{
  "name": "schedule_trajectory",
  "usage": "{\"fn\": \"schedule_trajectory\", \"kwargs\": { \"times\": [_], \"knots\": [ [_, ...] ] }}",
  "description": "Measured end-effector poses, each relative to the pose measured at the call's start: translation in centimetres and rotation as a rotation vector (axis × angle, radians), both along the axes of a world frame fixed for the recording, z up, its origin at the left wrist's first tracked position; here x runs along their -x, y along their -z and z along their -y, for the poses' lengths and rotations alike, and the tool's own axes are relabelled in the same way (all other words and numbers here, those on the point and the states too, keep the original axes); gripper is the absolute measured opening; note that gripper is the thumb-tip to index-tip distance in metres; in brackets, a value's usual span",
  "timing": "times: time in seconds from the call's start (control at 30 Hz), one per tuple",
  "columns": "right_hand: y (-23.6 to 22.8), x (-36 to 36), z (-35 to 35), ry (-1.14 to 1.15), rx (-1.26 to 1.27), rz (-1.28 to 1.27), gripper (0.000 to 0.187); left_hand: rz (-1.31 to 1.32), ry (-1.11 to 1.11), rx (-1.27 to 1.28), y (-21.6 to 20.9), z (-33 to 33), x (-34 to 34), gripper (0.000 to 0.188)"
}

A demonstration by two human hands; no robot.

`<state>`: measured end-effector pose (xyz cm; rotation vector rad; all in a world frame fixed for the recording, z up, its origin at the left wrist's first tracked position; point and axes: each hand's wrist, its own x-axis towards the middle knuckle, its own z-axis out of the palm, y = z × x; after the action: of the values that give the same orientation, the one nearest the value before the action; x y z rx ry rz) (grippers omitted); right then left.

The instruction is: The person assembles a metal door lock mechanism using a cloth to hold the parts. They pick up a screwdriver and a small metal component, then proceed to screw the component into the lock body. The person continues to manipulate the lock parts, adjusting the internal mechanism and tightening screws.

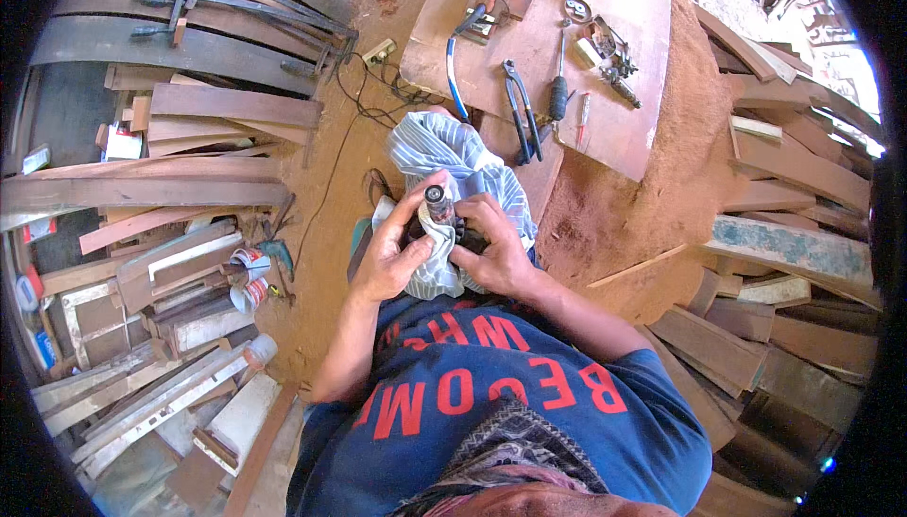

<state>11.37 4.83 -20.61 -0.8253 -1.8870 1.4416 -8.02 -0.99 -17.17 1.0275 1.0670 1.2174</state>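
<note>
Between both hands, close to my body, is a dark metal part (436,196) with a round end facing up. My left hand (390,254) is closed around its left side, with a fold of striped light-blue cloth (436,257) pinched under the thumb against the part. On the other side, my right hand (496,245) grips the lower portion, thumb and fingers curled in. More of the cloth bunches beyond the hands and hangs below them. The fingers and cloth cover much of the part, so its full shape is hidden.
Ahead is a low board (453,73) bearing long-handled pincers (518,111), a screwdriver (559,82), a power tool (499,2) and loose machine parts (605,54). Timber planks (217,106) are stacked left and right. A cable (364,106) and sawdust cover the floor.
</note>
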Motion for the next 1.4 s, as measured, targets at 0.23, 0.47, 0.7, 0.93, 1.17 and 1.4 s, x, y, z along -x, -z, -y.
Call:
{"fn": "schedule_trajectory", "kwargs": {
  "times": [0.23,0.47,0.7,0.93,1.17,1.4],
  "knots": [
    [1.1,-0.4,0.3,-0.023,0.005,-0.007,0.05,-0.232,0.072,-0.027,0.1,0.0,-0.2,0.058],
    [2.0,-1.4,0.5,-0.048,0.002,-0.01,0.05,-0.36,0.025,-0.016,0.0,0.0,-1.6,0.054],
    [1.0,-0.8,-0.1,-0.074,0.035,0.068,0.048,-0.016,-0.139,0.187,2.1,1.8,-1.0,0.082],
    [-1.2,-0.5,-0.1,-0.076,-0.031,0.168,0.048,-0.174,-0.201,0.297,1.3,0.5,-2.1,0.055],
    [-0.3,-4.8,-5.1,-0.075,0.201,0.032,0.029,-0.206,-0.104,0.224,1.5,0.4,-1.8,0.038],
    [5.8,-8.0,-11.7,0.402,0.178,0.243,0.023,-0.125,-0.121,0.134,2.6,0.0,-2.9,0.04]
  ]
}}
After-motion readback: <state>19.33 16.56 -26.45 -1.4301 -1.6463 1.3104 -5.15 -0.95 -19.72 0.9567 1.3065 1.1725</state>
